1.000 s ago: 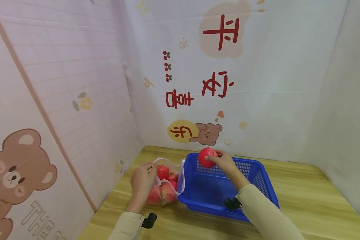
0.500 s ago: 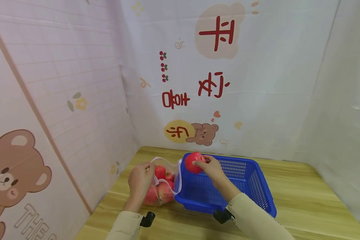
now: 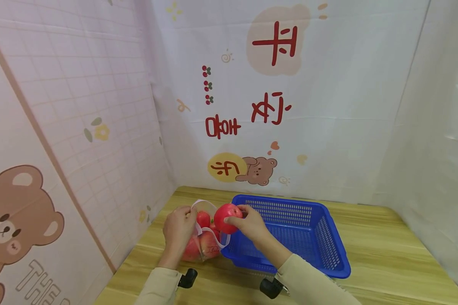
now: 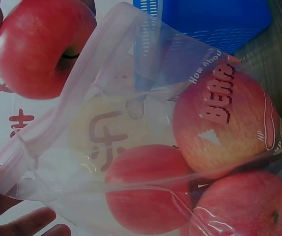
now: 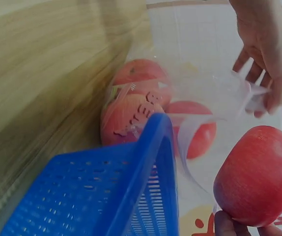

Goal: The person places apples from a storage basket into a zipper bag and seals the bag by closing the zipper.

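Over the clear plastic bag of apples [image 3: 205, 237]: round red apple [image 3: 225, 218] gripped in right hand [image 3: 249, 221], left hand [image 3: 178, 231] pinching bag mouth; lowering inside judged next.

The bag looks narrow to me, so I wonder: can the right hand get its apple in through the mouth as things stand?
Probably yes. The left hand holds the bag open, and the apple in the right hand hangs just above the mouth, nothing between.

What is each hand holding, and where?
Right hand grips an apple by its side; left hand pinches the bag at its open rim.
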`<state>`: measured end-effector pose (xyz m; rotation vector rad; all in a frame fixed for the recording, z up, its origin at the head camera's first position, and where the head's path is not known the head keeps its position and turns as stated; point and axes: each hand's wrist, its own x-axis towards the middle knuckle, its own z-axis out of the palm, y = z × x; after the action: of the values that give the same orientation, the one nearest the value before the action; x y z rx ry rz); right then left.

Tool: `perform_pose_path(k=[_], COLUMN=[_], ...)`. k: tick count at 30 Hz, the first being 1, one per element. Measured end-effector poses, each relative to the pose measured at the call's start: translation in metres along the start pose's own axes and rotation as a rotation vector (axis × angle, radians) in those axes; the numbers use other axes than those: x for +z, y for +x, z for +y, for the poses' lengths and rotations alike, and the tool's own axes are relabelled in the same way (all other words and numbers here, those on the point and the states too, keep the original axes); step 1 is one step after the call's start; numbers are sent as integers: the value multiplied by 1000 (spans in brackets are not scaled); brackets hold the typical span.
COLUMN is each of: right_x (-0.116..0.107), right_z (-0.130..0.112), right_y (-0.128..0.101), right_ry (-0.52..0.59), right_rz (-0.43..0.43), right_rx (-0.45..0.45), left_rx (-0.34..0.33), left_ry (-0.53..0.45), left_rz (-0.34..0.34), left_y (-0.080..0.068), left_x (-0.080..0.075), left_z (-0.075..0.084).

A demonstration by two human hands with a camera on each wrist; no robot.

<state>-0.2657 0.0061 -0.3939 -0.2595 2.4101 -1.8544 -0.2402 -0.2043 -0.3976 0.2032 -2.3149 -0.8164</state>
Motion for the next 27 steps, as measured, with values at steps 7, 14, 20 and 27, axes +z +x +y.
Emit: perform_pose_path(k=[7,14,20,27], right_x=[15,27,32,38], right_z=[-1,-7,-12,-9], right_y=[0,2,3,8], right_ry=[-86,-153,-174,-174], right_rz=[12,70,94,42], right_rx=[-23,-16,16,0], left_rx=[2,16,16,-4], left_ry=[-7,-9,-8,-3], left_rz=[2,8,3,-15], left_y=[0,0,-1,-1], left_x=[-1,-1,0,-1], left_z=[1,1,0,-1])
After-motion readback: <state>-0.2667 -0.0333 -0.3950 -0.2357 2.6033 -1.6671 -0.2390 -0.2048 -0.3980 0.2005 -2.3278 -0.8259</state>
